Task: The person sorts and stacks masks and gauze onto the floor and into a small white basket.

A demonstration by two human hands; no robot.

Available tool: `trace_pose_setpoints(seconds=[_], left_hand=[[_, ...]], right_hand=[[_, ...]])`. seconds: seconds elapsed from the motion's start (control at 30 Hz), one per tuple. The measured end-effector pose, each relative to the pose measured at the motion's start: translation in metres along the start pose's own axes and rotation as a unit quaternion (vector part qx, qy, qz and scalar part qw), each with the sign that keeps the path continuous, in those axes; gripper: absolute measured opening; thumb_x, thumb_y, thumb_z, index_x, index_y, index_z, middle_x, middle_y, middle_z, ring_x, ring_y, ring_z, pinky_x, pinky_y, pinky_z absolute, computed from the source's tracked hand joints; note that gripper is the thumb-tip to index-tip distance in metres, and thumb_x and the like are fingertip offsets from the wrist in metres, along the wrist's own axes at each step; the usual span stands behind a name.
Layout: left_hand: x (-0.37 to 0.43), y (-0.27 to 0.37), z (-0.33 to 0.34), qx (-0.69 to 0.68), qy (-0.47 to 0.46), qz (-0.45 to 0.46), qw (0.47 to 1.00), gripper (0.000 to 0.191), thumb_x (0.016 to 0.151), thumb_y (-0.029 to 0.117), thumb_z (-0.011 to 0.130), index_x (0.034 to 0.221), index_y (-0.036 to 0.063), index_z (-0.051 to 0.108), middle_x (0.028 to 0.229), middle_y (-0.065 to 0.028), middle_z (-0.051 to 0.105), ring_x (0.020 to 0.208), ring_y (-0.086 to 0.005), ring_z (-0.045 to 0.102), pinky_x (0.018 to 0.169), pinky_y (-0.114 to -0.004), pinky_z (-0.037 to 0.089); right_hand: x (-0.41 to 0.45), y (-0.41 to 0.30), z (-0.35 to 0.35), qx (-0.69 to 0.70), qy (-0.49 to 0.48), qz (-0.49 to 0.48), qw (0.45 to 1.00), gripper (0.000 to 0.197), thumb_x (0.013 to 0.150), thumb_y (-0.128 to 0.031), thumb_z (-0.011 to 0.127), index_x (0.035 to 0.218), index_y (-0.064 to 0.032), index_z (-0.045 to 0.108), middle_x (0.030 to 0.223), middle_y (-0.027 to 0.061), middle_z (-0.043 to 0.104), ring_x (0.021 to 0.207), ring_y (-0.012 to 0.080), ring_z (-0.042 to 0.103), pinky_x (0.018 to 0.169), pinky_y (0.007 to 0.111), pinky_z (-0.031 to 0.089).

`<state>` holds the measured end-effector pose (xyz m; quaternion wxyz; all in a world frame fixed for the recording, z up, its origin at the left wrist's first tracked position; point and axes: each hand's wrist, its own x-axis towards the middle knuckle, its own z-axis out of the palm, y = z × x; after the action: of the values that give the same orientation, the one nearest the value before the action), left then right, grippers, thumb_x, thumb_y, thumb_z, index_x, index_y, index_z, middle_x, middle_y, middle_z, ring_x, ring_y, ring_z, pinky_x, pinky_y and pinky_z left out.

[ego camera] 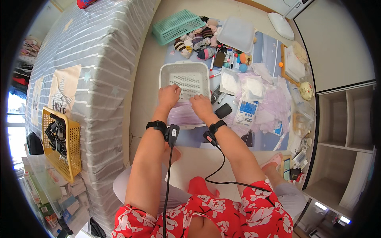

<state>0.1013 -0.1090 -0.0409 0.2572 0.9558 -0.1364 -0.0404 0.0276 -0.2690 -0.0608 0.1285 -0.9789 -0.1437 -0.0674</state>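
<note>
A white plastic basket (184,66) with a slotted floor lies on the mat in front of me. Its near half holds a neat row of thin lilac-wrapped packets (185,114). My left hand (170,95) is at the far left end of that row, fingers curled downward. At the far right end is my right hand (202,107), bent the same way close to the basket's right wall. Both hands appear to touch the packets, but the fingertips are partly hidden, so any grip is unclear. To the right spreads a loose heap of similar lilac packets (268,111).
Beyond the basket are a green basket (178,26), rolled socks (205,54) and a translucent lid (236,34). Markers (212,63) and a blue-and-white printed packet (246,112) lie to the right. A bed (107,74) borders the left, open shelving (333,166) the right.
</note>
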Motion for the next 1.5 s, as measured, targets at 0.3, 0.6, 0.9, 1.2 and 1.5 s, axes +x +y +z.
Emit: trace_pose_setpoints(seconds=[0.3,0.6,0.9,1.2,1.5], left_hand=[[-0.004,-0.033,0.059,0.156,-0.243,-0.054,0.956,0.028,0.080,0.030,0.046,0.095,0.0125,0.062,0.099,-0.0102,0.060,0.100,-0.0254,0.052,0.087,-0.047,0.035],[-0.009,-0.039,0.080,0.081,-0.341,-0.102,0.931,0.038,0.080,0.030,0.046,0.115,0.0156,0.053,0.125,-0.0060,0.046,0.116,-0.0253,0.041,0.099,-0.058,0.021],[-0.029,-0.045,0.095,0.119,-0.357,-0.107,0.920,0.039,0.083,0.033,0.037,0.114,0.0162,0.053,0.126,-0.0064,0.044,0.118,-0.0259,0.039,0.093,-0.060,0.026],[-0.025,-0.031,0.090,0.092,-0.365,-0.124,0.918,0.040,0.084,0.034,0.039,0.118,0.0155,0.050,0.124,-0.0067,0.047,0.117,-0.0264,0.040,0.095,-0.059,0.024],[-0.025,-0.034,0.090,0.100,-0.285,-0.102,0.948,0.039,0.083,0.034,0.042,0.114,0.0126,0.054,0.120,-0.0094,0.050,0.114,-0.0272,0.043,0.096,-0.057,0.025]], right_hand=[[0.001,0.009,0.070,-0.030,-0.082,0.012,0.996,0.014,0.071,-0.012,0.054,0.084,-0.0098,0.059,0.084,0.0057,0.056,0.083,0.0233,0.055,0.072,0.038,0.042],[-0.003,0.020,0.071,0.153,-0.163,0.056,0.973,0.068,0.060,-0.046,0.065,0.115,-0.0092,0.050,0.121,0.0145,0.044,0.116,0.0311,0.035,0.093,0.050,0.028],[-0.013,0.002,0.074,0.118,-0.320,0.135,0.930,0.073,0.066,-0.060,0.053,0.121,-0.0112,0.047,0.121,0.0141,0.044,0.115,0.0304,0.036,0.093,0.055,0.024],[-0.014,0.003,0.073,0.111,-0.277,0.154,0.942,0.069,0.063,-0.055,0.058,0.115,-0.0105,0.050,0.116,0.0153,0.046,0.111,0.0333,0.037,0.092,0.053,0.025],[-0.009,0.001,0.072,0.104,-0.271,0.143,0.946,0.075,0.061,-0.054,0.061,0.120,-0.0095,0.046,0.122,0.0163,0.042,0.118,0.0351,0.032,0.096,0.052,0.023]])
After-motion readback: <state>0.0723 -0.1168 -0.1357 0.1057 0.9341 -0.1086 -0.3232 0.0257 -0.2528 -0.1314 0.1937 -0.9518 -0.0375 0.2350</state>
